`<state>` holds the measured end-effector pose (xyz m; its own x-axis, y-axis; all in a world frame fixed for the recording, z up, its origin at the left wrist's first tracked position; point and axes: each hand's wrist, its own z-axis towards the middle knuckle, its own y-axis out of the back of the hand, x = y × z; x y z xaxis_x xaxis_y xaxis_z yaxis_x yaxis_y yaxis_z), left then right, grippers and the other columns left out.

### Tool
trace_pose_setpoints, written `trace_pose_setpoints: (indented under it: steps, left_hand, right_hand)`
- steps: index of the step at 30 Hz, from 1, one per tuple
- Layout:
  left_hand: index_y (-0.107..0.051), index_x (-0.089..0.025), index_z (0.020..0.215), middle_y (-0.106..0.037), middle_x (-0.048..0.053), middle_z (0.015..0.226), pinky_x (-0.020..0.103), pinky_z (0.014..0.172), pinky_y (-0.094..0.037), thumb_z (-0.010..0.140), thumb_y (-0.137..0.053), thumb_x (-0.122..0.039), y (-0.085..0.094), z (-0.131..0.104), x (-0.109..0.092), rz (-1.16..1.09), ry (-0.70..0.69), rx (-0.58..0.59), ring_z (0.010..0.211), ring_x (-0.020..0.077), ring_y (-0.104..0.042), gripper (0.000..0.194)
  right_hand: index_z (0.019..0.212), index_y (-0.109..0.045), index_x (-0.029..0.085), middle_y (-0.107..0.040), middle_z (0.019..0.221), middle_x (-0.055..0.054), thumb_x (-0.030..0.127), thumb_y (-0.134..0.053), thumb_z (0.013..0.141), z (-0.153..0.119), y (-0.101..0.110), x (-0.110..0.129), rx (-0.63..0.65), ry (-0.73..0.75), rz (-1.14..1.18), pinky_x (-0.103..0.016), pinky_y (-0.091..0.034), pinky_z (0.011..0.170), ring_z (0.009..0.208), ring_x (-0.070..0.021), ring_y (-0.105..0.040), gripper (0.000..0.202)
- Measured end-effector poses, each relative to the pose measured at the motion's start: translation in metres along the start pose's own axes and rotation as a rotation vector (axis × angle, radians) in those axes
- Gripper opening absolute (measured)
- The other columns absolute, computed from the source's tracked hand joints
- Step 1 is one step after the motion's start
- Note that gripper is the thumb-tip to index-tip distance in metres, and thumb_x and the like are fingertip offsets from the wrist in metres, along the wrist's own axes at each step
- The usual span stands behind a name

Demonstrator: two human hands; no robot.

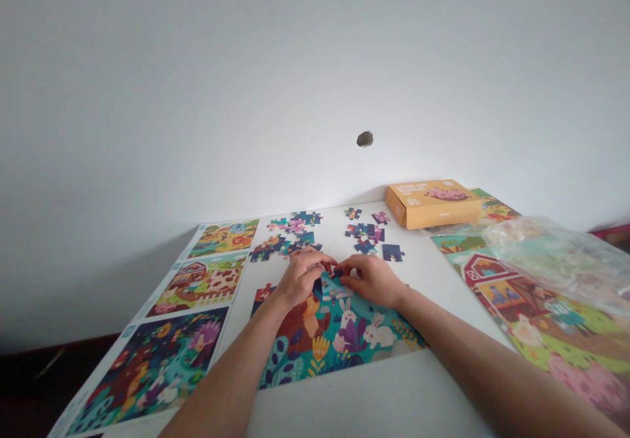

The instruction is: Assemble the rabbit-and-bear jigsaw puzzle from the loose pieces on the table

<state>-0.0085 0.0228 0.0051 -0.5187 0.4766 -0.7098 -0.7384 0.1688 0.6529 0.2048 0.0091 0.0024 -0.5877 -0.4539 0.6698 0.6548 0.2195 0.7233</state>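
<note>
A partly assembled jigsaw puzzle (339,346) with white rabbits, a squirrel and plants lies flat on the white table. At its far edge my left hand (304,272) and my right hand (370,278) meet, fingertips almost touching. Between them a small dark puzzle piece (337,273) shows, mostly covered by the fingers. Both hands are closed in a pinch around it, against the upper rim of the assembled part. Just beyond the hands lie loose pieces, a pile (295,224) on the left and a smaller group (364,231) on the right.
A reference sheet (197,284) with three pictures runs along the left. At the back right stands a yellow puzzle box (433,205). Clear plastic wrap (556,254) covers part of a farm-scene puzzle (556,313). Behind the table rises a white wall with a hole (365,139).
</note>
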Motion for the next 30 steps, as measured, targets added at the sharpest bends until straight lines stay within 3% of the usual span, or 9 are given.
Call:
trace_pose_setpoints:
  steps: [6,15,17,20,22,26,30]
  left_hand:
    - [-0.073,-0.020,0.089,-0.072,0.002,0.084,0.034,0.087,-0.042,0.079,-0.045,-0.018,-0.001,0.000,0.003,0.006,-0.009,-0.002,0.088,0.0212,-0.060,0.031]
    - [-0.072,-0.021,0.089,-0.072,0.002,0.082,0.035,0.088,-0.042,0.079,-0.041,-0.012,-0.003,0.001,0.007,0.032,-0.043,-0.020,0.089,0.0207,-0.061,0.034]
    - [-0.072,-0.021,0.090,-0.072,0.003,0.087,0.037,0.091,-0.041,0.075,-0.042,-0.007,-0.004,0.001,0.009,0.136,0.008,-0.127,0.093,0.0220,-0.060,0.037]
    - [-0.071,-0.022,0.096,-0.070,0.007,0.102,0.048,0.096,-0.036,0.069,-0.047,-0.005,-0.004,0.000,0.013,0.394,0.244,-0.417,0.105,0.0292,-0.056,0.039]
    - [-0.069,-0.022,0.100,-0.066,0.011,0.110,0.055,0.094,-0.034,0.073,-0.053,-0.011,-0.003,-0.001,0.015,0.519,0.383,-0.520,0.110,0.0351,-0.051,0.034]
    - [-0.070,-0.023,0.103,-0.062,0.012,0.117,0.059,0.091,-0.034,0.078,-0.059,-0.027,-0.004,-0.002,0.020,0.581,0.428,-0.448,0.110,0.0391,-0.048,0.027]
    - [-0.070,-0.029,0.109,-0.059,0.009,0.122,0.057,0.092,-0.035,0.078,-0.061,-0.032,-0.006,-0.001,0.021,0.566,0.388,-0.363,0.111,0.0383,-0.046,0.032]
  right_hand:
    - [0.105,-0.072,0.028,-0.072,0.088,0.001,0.029,-0.056,0.086,0.001,-0.001,0.001,0.010,-0.065,0.058,-0.022,-0.038,0.062,0.067,-0.0131,-0.058,0.024]
    - [0.103,-0.073,0.030,-0.073,0.088,0.001,0.031,-0.055,0.086,0.000,-0.001,0.003,0.026,-0.048,-0.010,-0.024,-0.040,0.063,0.069,-0.0141,-0.060,0.025]
    - [0.102,-0.074,0.030,-0.073,0.087,0.001,0.031,-0.056,0.086,0.001,-0.001,0.000,0.004,-0.082,-0.012,-0.024,-0.041,0.063,0.069,-0.0147,-0.061,0.024]
    - [0.100,-0.074,0.028,-0.073,0.088,-0.001,0.031,-0.057,0.084,0.005,0.001,-0.007,-0.145,-0.221,-0.022,-0.026,-0.042,0.066,0.073,-0.0167,-0.062,0.024]
    - [0.099,-0.074,0.027,-0.073,0.089,-0.002,0.032,-0.058,0.083,0.007,0.003,-0.014,-0.255,-0.319,-0.039,-0.027,-0.043,0.068,0.077,-0.0184,-0.063,0.023]
    - [0.102,-0.072,0.026,-0.073,0.089,-0.002,0.030,-0.059,0.083,0.009,0.002,-0.022,-0.307,-0.365,-0.037,-0.030,-0.045,0.072,0.080,-0.0199,-0.064,0.023]
    - [0.103,-0.071,0.023,-0.072,0.093,-0.004,0.024,-0.058,0.084,0.009,0.001,-0.022,-0.309,-0.250,-0.082,-0.032,-0.045,0.083,0.089,-0.0212,-0.063,0.023]
